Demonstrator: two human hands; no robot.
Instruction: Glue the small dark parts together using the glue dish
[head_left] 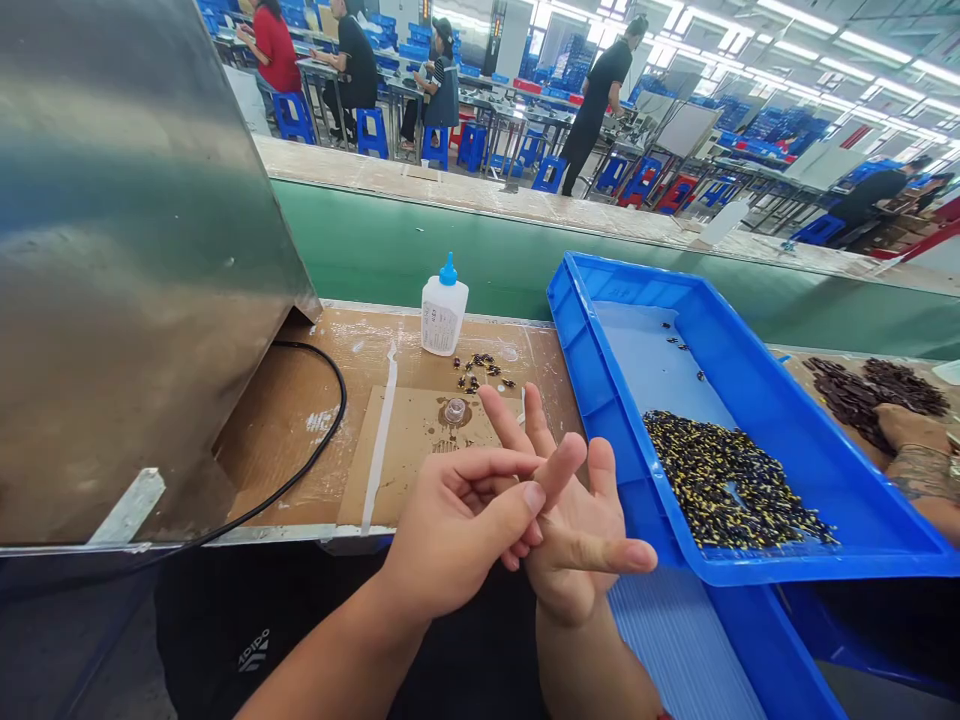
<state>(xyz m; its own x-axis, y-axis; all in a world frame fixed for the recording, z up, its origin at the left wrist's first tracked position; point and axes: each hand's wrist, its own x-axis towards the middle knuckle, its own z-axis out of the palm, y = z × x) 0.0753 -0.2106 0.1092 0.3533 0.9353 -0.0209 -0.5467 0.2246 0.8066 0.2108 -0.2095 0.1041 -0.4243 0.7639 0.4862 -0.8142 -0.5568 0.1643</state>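
Brown desk (277,430) underneath; holds both hands up over its front edge. Has left hand (454,535) angled up from lower left, knuckles bent, thumb and forefinger pinched closed on one finger (564,470) of right hand (585,545). Has right palm turned toward the head camera, other fingers splayed wide, thumb stuck out to the right; holds nothing visible in that open palm. Cannot tell about anything tiny hidden between left fingertips.

Just beyond the hands: small clear round jar (454,409) on cardboard mat (409,440), near mat's far edge, right of middle. See-through, with dark wet-looking stains around. Loose glossy pieces (472,384), black with amber-gold bits, scattered past mat's far edge. Close by, upright near desk's far edge: white bottle (442,315), blue nozzle cap, printed label.

On right part of desk: blue tray (810,572), overhanging the front edge. Inside, black-and-yellow pieces (720,485) spread thick toward tray's near end, few strays toward far end. Second blue tray (784,650) lower down. Past first tray's right edge: co-worker's hand (904,428) at dark brown pieces (847,395). On desk's left part: black cable (343,395), curving out by metal housing (150,250).
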